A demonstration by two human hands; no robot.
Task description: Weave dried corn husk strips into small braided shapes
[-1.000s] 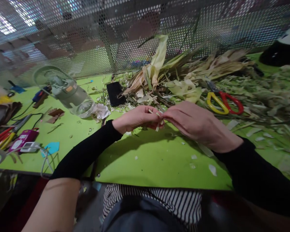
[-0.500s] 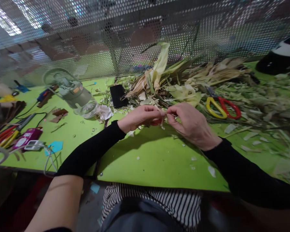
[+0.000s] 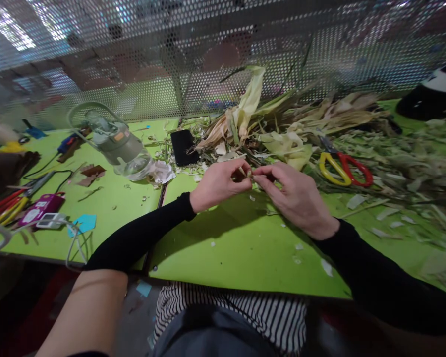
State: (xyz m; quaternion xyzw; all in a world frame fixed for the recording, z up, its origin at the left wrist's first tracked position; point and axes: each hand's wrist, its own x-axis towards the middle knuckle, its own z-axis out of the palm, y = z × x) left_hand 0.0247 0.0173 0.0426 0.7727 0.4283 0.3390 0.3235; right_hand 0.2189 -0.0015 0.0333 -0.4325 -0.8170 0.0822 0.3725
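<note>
My left hand (image 3: 222, 184) and my right hand (image 3: 296, 199) meet fingertip to fingertip above the green table (image 3: 223, 263). Between them is a small pale piece of corn husk (image 3: 249, 173), mostly covered by the fingers. Thumb and forefinger of the left hand pinch it from one side; the right fingertips pinch it from the other. Just beyond the hands lies a heap of corn husks (image 3: 245, 119), some dry and brown, some pale green. Scissors (image 3: 334, 168) with one yellow and one red handle rest on scraps right of my right hand.
A black phone (image 3: 184, 147) and a clear bottle with a grey-green lid (image 3: 121, 144) stand left of the heap. Pliers (image 3: 13, 206), a purple box (image 3: 40, 209) and cables lie far left. Shredded husk (image 3: 412, 163) covers the right side. A perforated metal screen (image 3: 144, 74) rises behind.
My left hand has turned, so its thumb and forefinger now form an open loop around the pinch. The right hand stays close by, fingers still pinched. The view has shifted slightly.
</note>
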